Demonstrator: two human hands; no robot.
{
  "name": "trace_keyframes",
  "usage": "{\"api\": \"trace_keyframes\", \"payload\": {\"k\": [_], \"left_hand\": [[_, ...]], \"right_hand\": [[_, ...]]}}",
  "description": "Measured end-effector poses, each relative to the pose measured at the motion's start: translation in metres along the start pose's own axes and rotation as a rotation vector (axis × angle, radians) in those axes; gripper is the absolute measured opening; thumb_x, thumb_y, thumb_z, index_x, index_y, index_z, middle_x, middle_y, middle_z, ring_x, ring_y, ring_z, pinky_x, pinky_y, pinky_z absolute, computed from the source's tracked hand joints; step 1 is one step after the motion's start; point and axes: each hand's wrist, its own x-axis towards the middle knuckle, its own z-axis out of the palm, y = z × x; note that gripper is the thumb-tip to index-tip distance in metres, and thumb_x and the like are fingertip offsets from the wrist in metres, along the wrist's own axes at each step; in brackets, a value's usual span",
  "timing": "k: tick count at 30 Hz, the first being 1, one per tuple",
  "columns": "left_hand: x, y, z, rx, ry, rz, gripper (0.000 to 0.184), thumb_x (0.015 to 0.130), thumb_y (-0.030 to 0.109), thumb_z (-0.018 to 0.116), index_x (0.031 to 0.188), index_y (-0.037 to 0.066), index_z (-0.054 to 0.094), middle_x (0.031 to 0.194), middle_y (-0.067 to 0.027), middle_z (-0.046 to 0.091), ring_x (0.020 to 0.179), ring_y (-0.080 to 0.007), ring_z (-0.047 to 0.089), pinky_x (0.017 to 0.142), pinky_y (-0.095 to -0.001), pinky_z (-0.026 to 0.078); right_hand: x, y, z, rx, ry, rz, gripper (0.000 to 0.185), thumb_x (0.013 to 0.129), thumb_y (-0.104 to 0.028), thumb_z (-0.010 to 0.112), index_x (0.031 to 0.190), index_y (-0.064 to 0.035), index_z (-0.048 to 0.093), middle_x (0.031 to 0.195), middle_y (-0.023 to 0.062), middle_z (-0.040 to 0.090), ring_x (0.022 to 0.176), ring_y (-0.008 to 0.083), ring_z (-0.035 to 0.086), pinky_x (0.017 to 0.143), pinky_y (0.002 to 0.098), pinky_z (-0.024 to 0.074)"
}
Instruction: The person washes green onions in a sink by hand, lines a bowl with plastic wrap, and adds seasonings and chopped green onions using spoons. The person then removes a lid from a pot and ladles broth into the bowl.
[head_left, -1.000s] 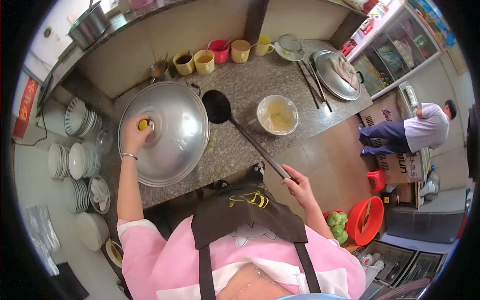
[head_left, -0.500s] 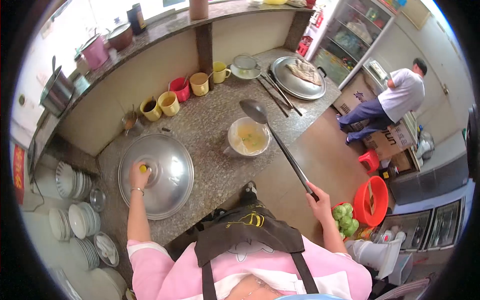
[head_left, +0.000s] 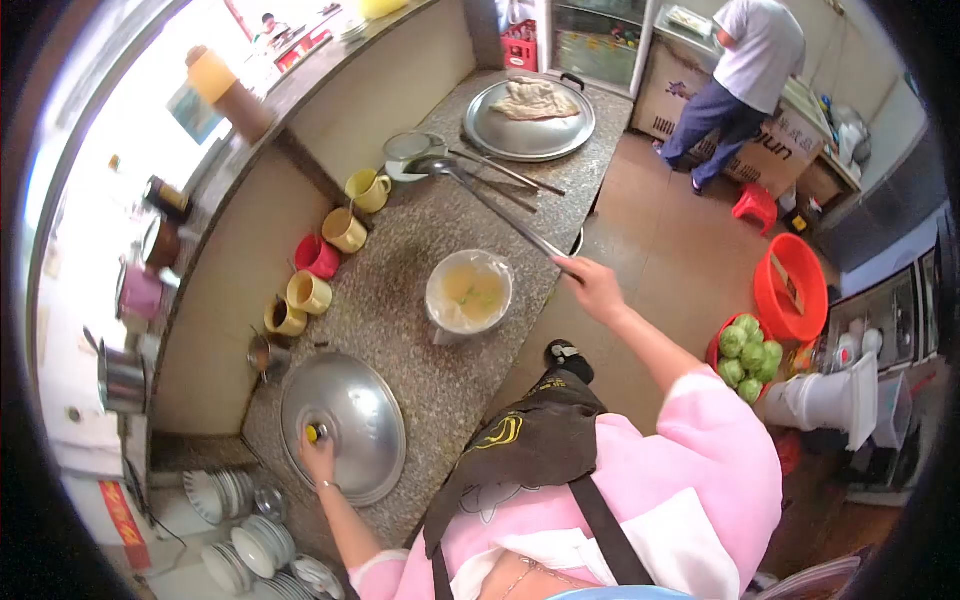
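My left hand (head_left: 318,455) is closed around the yellow-marked knob of a large round metal lid (head_left: 365,430), which lies on the stone counter. In my right hand (head_left: 596,288) is a long-handled ladle (head_left: 500,212), gripped near the end of its dark handle. Its head is above the counter, beside a mesh strainer (head_left: 412,147) and close to some long thin sticks (head_left: 510,170). Between my hands stands a bowl lined with clear plastic (head_left: 436,300), holding pale yellow soup (head_left: 472,288) with green bits.
Yellow mugs (head_left: 345,230) and a red mug (head_left: 317,257) line the counter's back wall. Farther off, a cloth (head_left: 535,100) rests on another metal lid (head_left: 490,135). Stacked plates (head_left: 262,545) stand lower left. A person (head_left: 755,60) stands by a chest freezer. On the floor are cabbages (head_left: 748,355) and a red tub (head_left: 815,290).
The ladle has moved away from the soup bowl toward the strainer, with my right arm stretched farther forward. My left hand stays on the lid knob. The view has turned and shifted.
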Motion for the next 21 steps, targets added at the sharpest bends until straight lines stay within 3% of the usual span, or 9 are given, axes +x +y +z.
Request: {"api": "trace_keyframes", "payload": {"k": [2,3,5,6,7,10,12,17,21], "left_hand": [[-0.024,0.025,-0.001,0.049,0.096,-0.093,0.058,0.069,0.016,0.070,0.120,-0.002,0.049,0.113,-0.0204,0.056,0.105,-0.0340,0.052,0.093,-0.0406,0.038],[-0.033,0.072,-0.015,-0.155,-0.009,-0.149,0.058,0.071,0.015,0.070,0.121,-0.003,0.048,0.115,-0.0189,0.055,0.107,-0.0305,0.050,0.096,-0.0384,0.036],[-0.048,0.067,-0.003,-0.226,0.007,-0.279,0.054,0.075,0.014,0.067,0.121,-0.006,0.047,0.123,-0.0221,0.049,0.114,-0.0302,0.045,0.099,-0.0367,0.032],[-0.057,0.002,0.016,-0.243,0.077,-0.344,0.054,0.077,0.016,0.065,0.122,-0.007,0.046,0.124,-0.0227,0.047,0.115,-0.0310,0.044,0.100,-0.0369,0.031],[-0.067,0.030,0.012,-0.101,0.021,-0.379,0.055,0.078,0.017,0.063,0.123,-0.008,0.045,0.123,-0.0218,0.048,0.113,-0.0312,0.044,0.099,-0.0376,0.031],[-0.081,0.150,0.009,-0.305,-0.090,-0.773,0.052,0.079,0.016,0.059,0.125,-0.002,0.044,0.114,-0.0133,0.051,0.092,-0.0209,0.049,0.074,-0.0347,0.043],[-0.087,0.109,0.029,-0.352,-0.028,-0.780,0.052,0.079,0.021,0.058,0.127,0.006,0.043,0.101,-0.0058,0.055,0.076,-0.0129,0.047,0.044,-0.0260,0.032],[-0.062,0.171,0.039,-0.319,-0.115,-0.825,0.046,0.081,0.020,0.058,0.123,0.005,0.044,0.098,-0.0059,0.055,0.078,-0.0134,0.048,0.048,-0.0284,0.036],[-0.020,0.169,0.050,-0.270,-0.172,-0.552,0.039,0.083,0.015,0.057,0.118,0.002,0.047,0.092,-0.0041,0.053,0.071,-0.0111,0.048,0.046,-0.0236,0.034]], "right_hand": [[0.040,0.040,0.035,-0.081,0.036,-0.049,0.036,0.080,-0.009,0.057,0.113,-0.0233,0.060,0.100,0.0066,0.063,0.085,0.0254,0.062,0.071,0.0342,0.0511],[0.057,0.053,0.050,-0.065,0.045,-0.058,0.033,0.081,-0.011,0.055,0.112,-0.0247,0.061,0.098,0.0064,0.063,0.084,0.0262,0.062,0.070,0.0357,0.0513],[0.090,0.077,0.069,-0.129,-0.026,-0.042,0.036,0.079,-0.009,0.055,0.111,-0.0233,0.060,0.097,0.0093,0.061,0.082,0.0287,0.062,0.068,0.0388,0.0511],[0.105,0.092,0.080,-0.093,0.007,-0.076,0.035,0.076,-0.008,0.055,0.109,-0.0204,0.062,0.097,0.0110,0.061,0.081,0.0302,0.061,0.066,0.0404,0.0507],[0.118,0.113,0.096,-0.098,0.010,-0.097,0.038,0.075,-0.008,0.056,0.110,-0.0219,0.060,0.099,0.0114,0.060,0.081,0.0308,0.061,0.066,0.0408,0.0507],[0.147,0.150,0.111,-0.089,0.017,-0.131,0.043,0.073,-0.008,0.057,0.113,-0.0248,0.058,0.101,0.0118,0.059,0.081,0.0312,0.061,0.065,0.0413,0.0507],[0.157,0.169,0.111,-0.060,0.016,-0.131,0.045,0.072,-0.007,0.057,0.114,-0.0262,0.057,0.101,0.0118,0.058,0.082,0.0309,0.061,0.065,0.0413,0.0507],[0.166,0.227,0.121,0.097,-0.081,-0.148,0.047,0.071,-0.007,0.060,0.113,-0.0253,0.055,0.102,0.0112,0.054,0.090,0.0309,0.058,0.067,0.0405,0.0504],[0.164,0.260,0.116,0.135,-0.149,-0.084,0.047,0.071,-0.007,0.060,0.114,-0.0241,0.054,0.106,0.0112,0.053,0.096,0.0310,0.055,0.075,0.0401,0.0482]]}}
